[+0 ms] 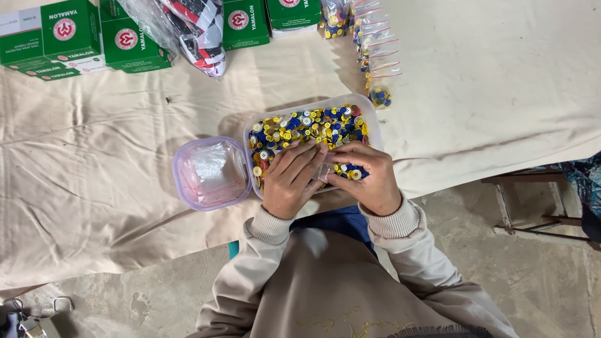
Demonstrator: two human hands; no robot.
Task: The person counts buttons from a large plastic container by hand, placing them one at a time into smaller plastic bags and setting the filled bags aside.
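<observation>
Buttons [313, 125] in yellow, blue, white and a few red fill a clear rectangular tub [370, 107] that sits at the near edge of the cloth-covered table [94, 188], right in front of the person.

Head view: both hands rest over the near half of the tub. The left hand [291, 178] lies palm down on the buttons, its fingers [300, 150] held close together and pointing toward the far edge. The right hand [368, 172] curls in from the right, and its fingers seem to pinch a small clear bag [325, 172] between the two hands; the grip is partly hidden, so how firmly it is held cannot be told. The two hands touch or nearly touch at the bag.

Just to the left of the tub, touching its side, stands a smaller lilac-tinted container [181, 181] holding a stack of empty clear zip bags [213, 169]. Beyond the tub's far right corner, a row of filled button bags [375, 59] runs toward the far edge. Along that far edge stand green cardboard boxes [53, 34], and between them lies a plastic bag with red, white and black items [197, 31]. Beige sleeves [269, 228] cover both wrists.
</observation>
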